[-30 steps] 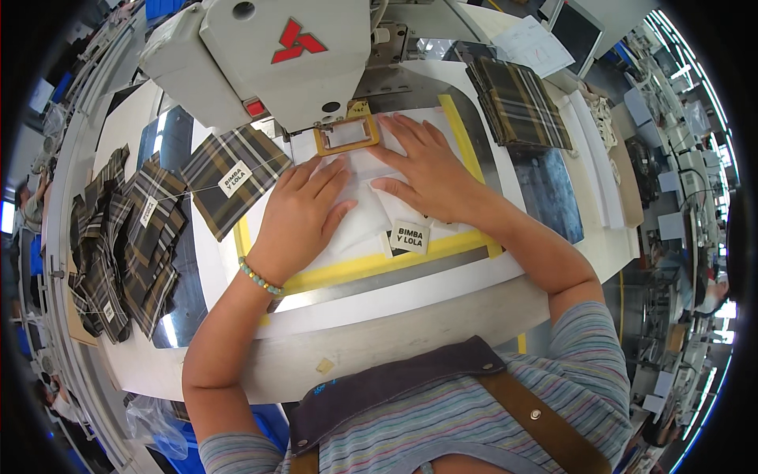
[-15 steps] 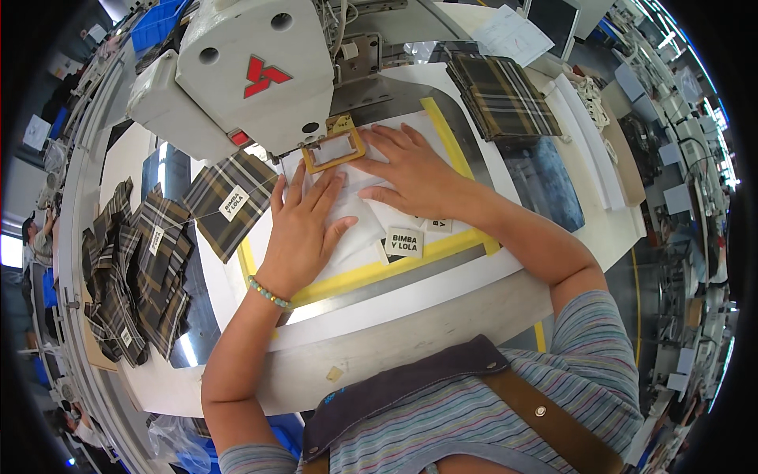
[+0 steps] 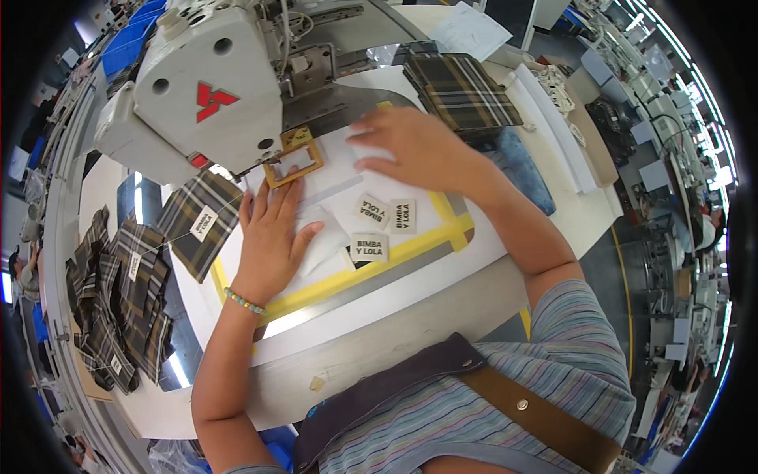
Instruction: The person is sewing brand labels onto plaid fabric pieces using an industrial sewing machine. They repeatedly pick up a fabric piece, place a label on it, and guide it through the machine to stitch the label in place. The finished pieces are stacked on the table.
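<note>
Three pale, printed labels (image 3: 369,248) lie clear of the left thumb, to its right; near that thumb, the corner of another pale piece shows beside a dark patch. The left hand (image 3: 272,249) is laid flat, its fingers a little apart and its thumb spread wide, with the longest fingertip at the lower edge of the small tan frame (image 3: 317,153) under the sewing machine (image 3: 174,103). The right hand (image 3: 418,150) is blurred: thumb and fingers stand apart over the white surface (image 3: 332,175), to the right of the frame — I cannot tell whether anything thin sits between them.

The step in hand looks like steadying and arranging the work beside the frame. To do it well, the left fingers should press lightly and evenly, so that what lies under them stays smooth, and their tips should stay outside the frame's opening. The right fingers would do best to come down gently, without brushing the labels below them. The plaid panel (image 3: 181,212), left of the left fingertips, trails a thread — best kept from snagging on those fingers.
</note>
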A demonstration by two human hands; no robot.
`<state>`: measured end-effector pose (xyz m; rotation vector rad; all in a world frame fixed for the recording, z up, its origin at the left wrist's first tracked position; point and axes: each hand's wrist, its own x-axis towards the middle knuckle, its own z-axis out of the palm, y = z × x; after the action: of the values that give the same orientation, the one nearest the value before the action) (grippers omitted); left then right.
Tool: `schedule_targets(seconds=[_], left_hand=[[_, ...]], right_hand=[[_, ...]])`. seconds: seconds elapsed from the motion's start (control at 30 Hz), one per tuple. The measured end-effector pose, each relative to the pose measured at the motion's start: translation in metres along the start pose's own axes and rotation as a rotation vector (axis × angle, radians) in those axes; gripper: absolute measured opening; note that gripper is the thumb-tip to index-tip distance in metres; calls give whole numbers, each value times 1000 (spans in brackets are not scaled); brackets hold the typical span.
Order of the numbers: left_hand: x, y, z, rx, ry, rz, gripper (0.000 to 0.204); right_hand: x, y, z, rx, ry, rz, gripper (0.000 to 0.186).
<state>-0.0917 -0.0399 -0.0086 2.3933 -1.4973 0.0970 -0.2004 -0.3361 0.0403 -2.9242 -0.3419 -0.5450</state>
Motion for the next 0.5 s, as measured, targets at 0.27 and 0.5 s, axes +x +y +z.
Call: schedule_targets(seconds=[0.27, 0.5], left_hand=[[-6, 0, -6, -3, 48, 20, 71], [-11, 11, -17, -162, -90, -12, 59]], right_hand=[[-69, 67, -85, -283, -157, 436, 26], [-81, 76, -74, -71, 63, 414, 18]])
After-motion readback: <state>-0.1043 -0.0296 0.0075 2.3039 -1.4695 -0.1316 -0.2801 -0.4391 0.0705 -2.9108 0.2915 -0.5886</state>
